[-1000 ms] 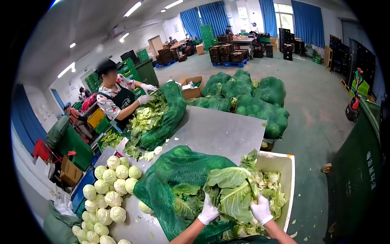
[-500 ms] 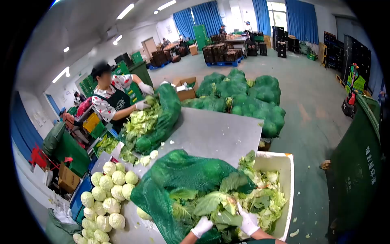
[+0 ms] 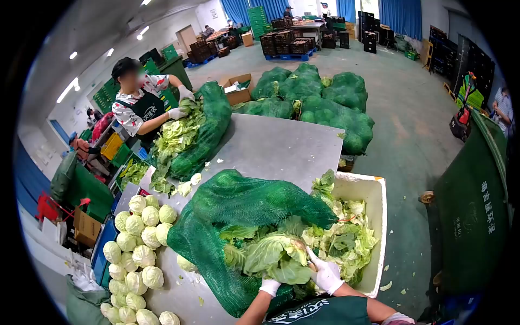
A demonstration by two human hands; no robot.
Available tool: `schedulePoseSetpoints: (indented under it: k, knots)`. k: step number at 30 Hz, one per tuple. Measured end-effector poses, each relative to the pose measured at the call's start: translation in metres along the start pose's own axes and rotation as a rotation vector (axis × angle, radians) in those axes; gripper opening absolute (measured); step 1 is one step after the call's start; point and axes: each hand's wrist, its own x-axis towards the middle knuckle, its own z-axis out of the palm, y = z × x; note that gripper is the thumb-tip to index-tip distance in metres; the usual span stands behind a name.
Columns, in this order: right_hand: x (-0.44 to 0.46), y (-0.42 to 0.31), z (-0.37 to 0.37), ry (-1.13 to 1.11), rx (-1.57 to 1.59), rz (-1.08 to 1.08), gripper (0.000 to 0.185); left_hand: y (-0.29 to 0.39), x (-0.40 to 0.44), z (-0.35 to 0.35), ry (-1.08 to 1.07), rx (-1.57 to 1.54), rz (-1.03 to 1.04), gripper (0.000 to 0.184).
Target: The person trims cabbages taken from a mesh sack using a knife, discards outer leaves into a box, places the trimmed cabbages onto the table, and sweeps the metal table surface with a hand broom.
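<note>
My gloved right hand grips the base of a leafy cabbage at its right side. Under the cabbage's lower left leaves is my gloved left hand, its fingers mostly hidden by them. The cabbage lies over the opening of a green mesh bag on the metal table. To the right, a white bin holds many loose outer leaves. Pale trimmed cabbages are heaped on the table's left side.
Across the table a co-worker handles leaves at another mesh bag. Filled mesh bags stand beyond the far edge. A large green wheeled bin is at the right, and a cardboard box sits behind the table.
The cabbage has come down and left from its raised position, its leaves now lower over the bag. My right hand has moved to its base. The camera view has shifted.
</note>
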Motion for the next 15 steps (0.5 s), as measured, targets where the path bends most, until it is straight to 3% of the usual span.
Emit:
schedulePoseSetpoints:
  k: [2, 4, 5, 6, 7, 9, 11, 14, 15]
  knots:
    - [-0.002, 0.009, 0.006, -0.007, 0.045, 0.033, 0.066, -0.012, -0.008, 0.004, 0.108, -0.217, 0.008, 0.043]
    - [0.003, 0.030, 0.013, 0.050, 0.216, 0.126, 0.056, -0.006, -0.013, -0.017, 0.102, -1.040, -0.424, 0.041]
    - [0.007, 0.050, 0.023, 0.097, 0.351, 0.151, 0.052, -0.001, -0.017, -0.034, 0.015, -1.743, -0.870, 0.040]
    - [0.010, 0.036, 0.003, 0.172, 0.536, 0.151, 0.038, 0.007, -0.018, -0.053, 0.038, -1.646, -0.863, 0.040]
    - [0.015, 0.040, -0.006, 0.122, 0.783, 0.302, 0.022, 0.003, -0.020, -0.057, 0.043, -1.645, -0.862, 0.040]
    - [0.018, 0.034, -0.042, 0.195, 0.797, 0.413, 0.017, -0.001, -0.027, -0.060, 0.059, -1.667, -0.871, 0.041]
    - [0.025, 0.039, -0.066, 0.378, 0.720, 0.301, 0.018, -0.003, -0.029, -0.056, 0.076, -1.616, -0.896, 0.039]
    - [0.041, 0.053, -0.106, 0.474, 0.550, 0.234, 0.013, 0.011, -0.012, -0.061, 0.146, -1.560, -0.906, 0.039]
    - [0.049, 0.081, -0.109, 0.447, 0.371, 0.214, 0.022, 0.012, -0.005, -0.057, 0.144, -1.447, -0.899, 0.039]
